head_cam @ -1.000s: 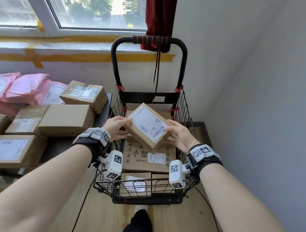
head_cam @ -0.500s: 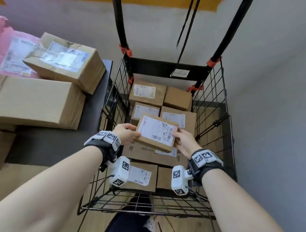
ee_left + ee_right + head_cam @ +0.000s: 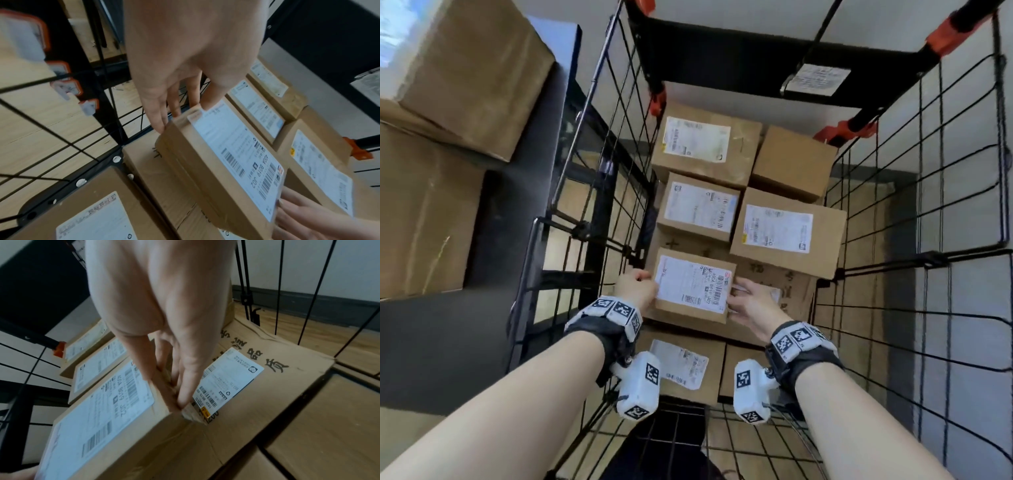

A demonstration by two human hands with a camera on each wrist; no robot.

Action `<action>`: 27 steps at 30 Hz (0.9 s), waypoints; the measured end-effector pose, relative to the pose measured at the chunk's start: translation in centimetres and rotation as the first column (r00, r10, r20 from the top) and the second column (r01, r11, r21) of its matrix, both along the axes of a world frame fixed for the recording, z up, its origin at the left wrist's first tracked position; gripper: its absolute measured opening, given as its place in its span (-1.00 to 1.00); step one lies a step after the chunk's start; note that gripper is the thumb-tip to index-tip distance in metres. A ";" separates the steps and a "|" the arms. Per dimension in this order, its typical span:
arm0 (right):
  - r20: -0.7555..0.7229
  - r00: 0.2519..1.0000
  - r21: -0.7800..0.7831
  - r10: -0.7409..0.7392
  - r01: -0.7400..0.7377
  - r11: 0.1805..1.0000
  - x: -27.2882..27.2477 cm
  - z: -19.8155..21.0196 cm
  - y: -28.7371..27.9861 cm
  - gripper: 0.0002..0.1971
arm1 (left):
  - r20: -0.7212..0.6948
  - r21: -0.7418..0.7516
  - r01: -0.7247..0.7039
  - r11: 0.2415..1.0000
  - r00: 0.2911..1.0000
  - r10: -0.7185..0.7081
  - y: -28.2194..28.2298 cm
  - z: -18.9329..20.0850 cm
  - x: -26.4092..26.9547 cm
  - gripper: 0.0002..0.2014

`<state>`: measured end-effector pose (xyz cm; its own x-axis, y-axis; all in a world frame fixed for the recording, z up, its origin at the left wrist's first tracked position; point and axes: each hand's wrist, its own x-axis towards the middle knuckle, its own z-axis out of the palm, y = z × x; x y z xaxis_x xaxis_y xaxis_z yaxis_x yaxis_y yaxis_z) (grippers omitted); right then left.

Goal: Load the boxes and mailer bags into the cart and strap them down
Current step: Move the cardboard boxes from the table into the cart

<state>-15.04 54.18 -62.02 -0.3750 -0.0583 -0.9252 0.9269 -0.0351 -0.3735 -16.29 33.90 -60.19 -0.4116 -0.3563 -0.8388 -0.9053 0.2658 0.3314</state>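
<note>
A small brown box [image 3: 693,284] with a white barcode label lies level low inside the black wire cart [image 3: 599,171]. It sits on a large printed box [image 3: 780,277] by the left wall. My left hand [image 3: 635,287] holds its left end, thumb on top and fingers down the side [image 3: 160,116]. My right hand [image 3: 750,305] pinches its right end [image 3: 180,395]. Several labelled boxes [image 3: 700,209] fill the cart beyond it, and two more [image 3: 681,366] lie nearer me.
Large cardboard boxes [image 3: 465,68] are stacked on a dark table [image 3: 448,342] left of the cart. The cart's black back panel [image 3: 756,44] and orange clips [image 3: 846,132] are at the far end. A white wall shows through the right mesh [image 3: 962,205].
Both hands have lowered the small box from above the cart's rim down onto the large box inside. The head view has tipped down and come closer.
</note>
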 end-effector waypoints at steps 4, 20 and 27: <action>0.017 0.999 -0.070 -0.031 0.032 0.997 -0.6 -1.0 -0.8 -0.44 | 0.014 0.006 -0.137 0.991 0.991 0.137 -0.8 -1.9 0.3 -0.58; -0.152 0.967 0.234 0.203 -0.164 0.958 -1.7 3.0 0.9 -0.59 | -0.163 -0.017 0.157 0.987 0.974 -0.158 1.6 2.8 -0.2 -0.61; -0.270 0.902 0.387 0.337 -0.219 0.896 -0.6 14.8 2.7 -0.67 | -0.255 -0.138 0.490 0.861 0.822 -0.508 3.9 14.7 0.8 -0.73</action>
